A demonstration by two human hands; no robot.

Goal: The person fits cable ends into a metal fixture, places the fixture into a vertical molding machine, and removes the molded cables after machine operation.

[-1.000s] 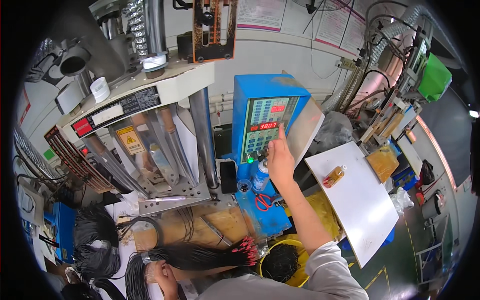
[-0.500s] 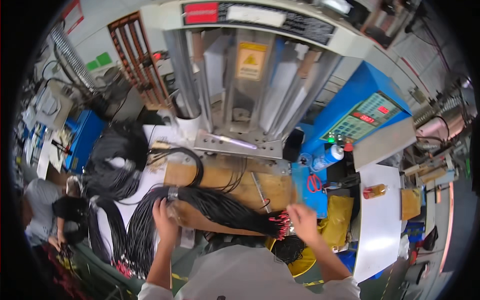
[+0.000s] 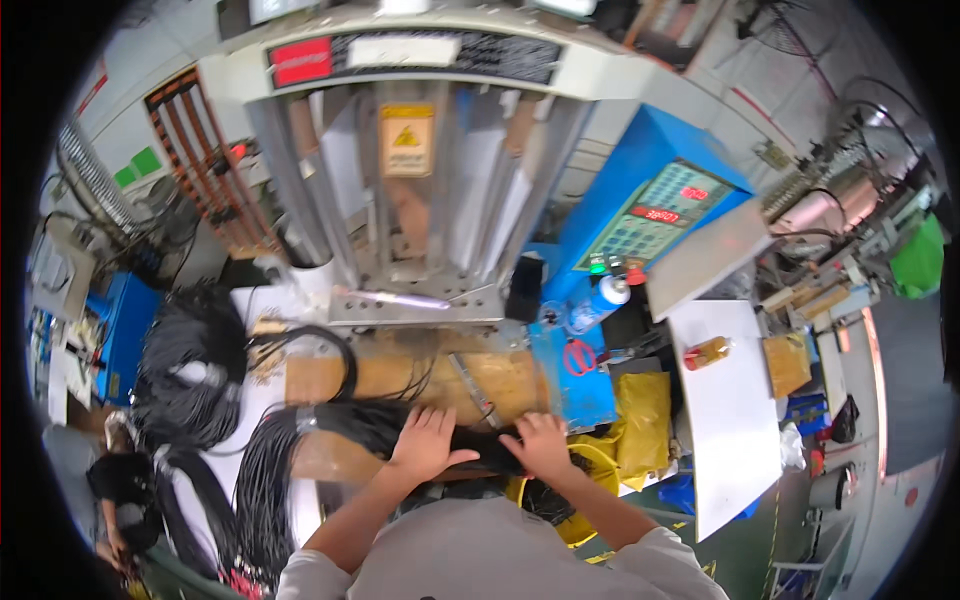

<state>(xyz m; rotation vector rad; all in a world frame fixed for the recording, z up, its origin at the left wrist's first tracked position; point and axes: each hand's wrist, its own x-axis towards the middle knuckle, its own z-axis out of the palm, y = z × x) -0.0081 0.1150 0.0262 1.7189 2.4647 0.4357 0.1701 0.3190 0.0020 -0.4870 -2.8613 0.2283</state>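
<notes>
A thick bundle of black cables [image 3: 365, 422] runs across the front of the work table, bound by a band near its left part. On the bundle's right part lies my left hand [image 3: 425, 442], its fingers stretched out and thumb pointing right. My right hand [image 3: 541, 445] rests at the bundle's right end, fingers extended forward and thumb toward the left hand. Neither hand wraps round the cables. The bundle's end is hidden by my right hand. Just beyond the hands, a thin metal ruler-like strip [image 3: 470, 388] lies on a brown board [image 3: 515, 375].
Behind the board stands a machine with a metal base [image 3: 415, 308] and a blue control box [image 3: 640, 190]. Red-handled scissors [image 3: 579, 357] and a spray can [image 3: 598, 304] are to the right. A yellow bin [image 3: 595, 490] stands below. Coiled black cables [image 3: 190, 365] lie left.
My left hand has moved right along the bundle, away from its band. My right hand has shifted left over the red-tipped end. The view has turned rightward.
</notes>
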